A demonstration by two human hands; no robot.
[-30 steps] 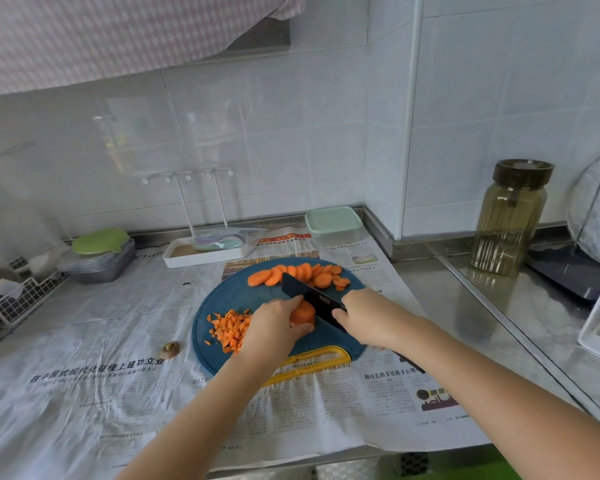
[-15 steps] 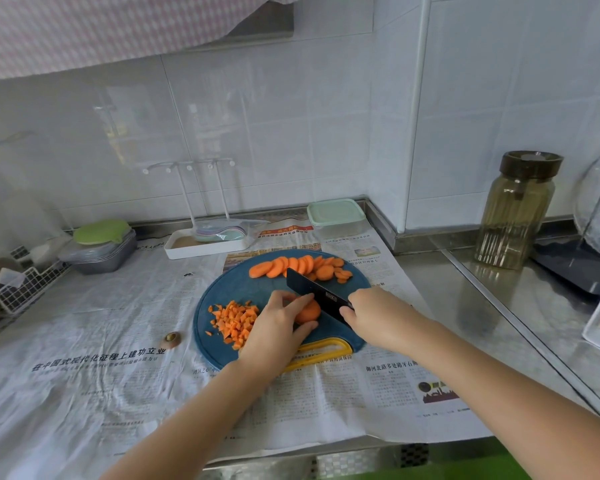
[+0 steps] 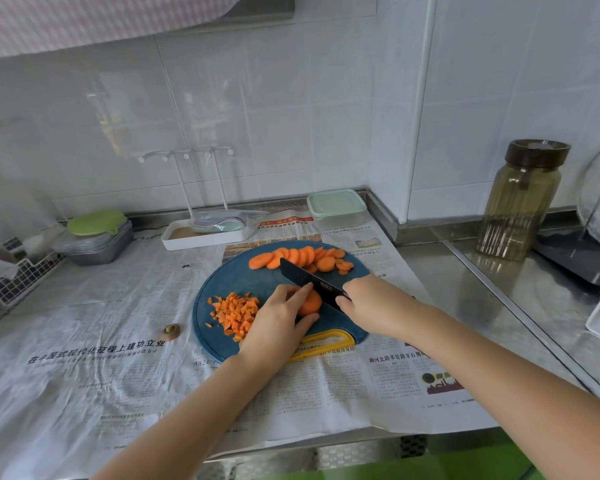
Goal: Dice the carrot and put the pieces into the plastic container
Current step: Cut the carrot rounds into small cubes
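A white tiled wall (image 3: 257,116) backs a steel counter (image 3: 465,282) that turns a corner at the right. At the surface's left edge sits a white wire basket (image 3: 18,282). Beside it, by the back edge, is a stack of grey trays (image 3: 96,242) topped with a green lid. Newspaper (image 3: 84,358) covers most of the surface, and a small carrot end (image 3: 171,330) lies on it just left of the round blue cutting board (image 3: 229,282) in the middle. A white drying tray (image 3: 205,239) stands at the back edge behind the board. On the board's left part lies a heap of diced carrot (image 3: 236,311). The left hand (image 3: 278,323) curls fingers and thumb round a carrot piece (image 3: 309,303) near the board's centre. The black knife (image 3: 309,280) rests its blade against that piece, and its handle is hidden inside the closed fingers of the right hand (image 3: 371,306). A row of carrot rounds (image 3: 298,258) lies along the board's far edge. The plastic container (image 3: 336,207), green lid on, sits at the back edge by the corner. Further right, on bare steel, stands a ribbed jar (image 3: 520,202)
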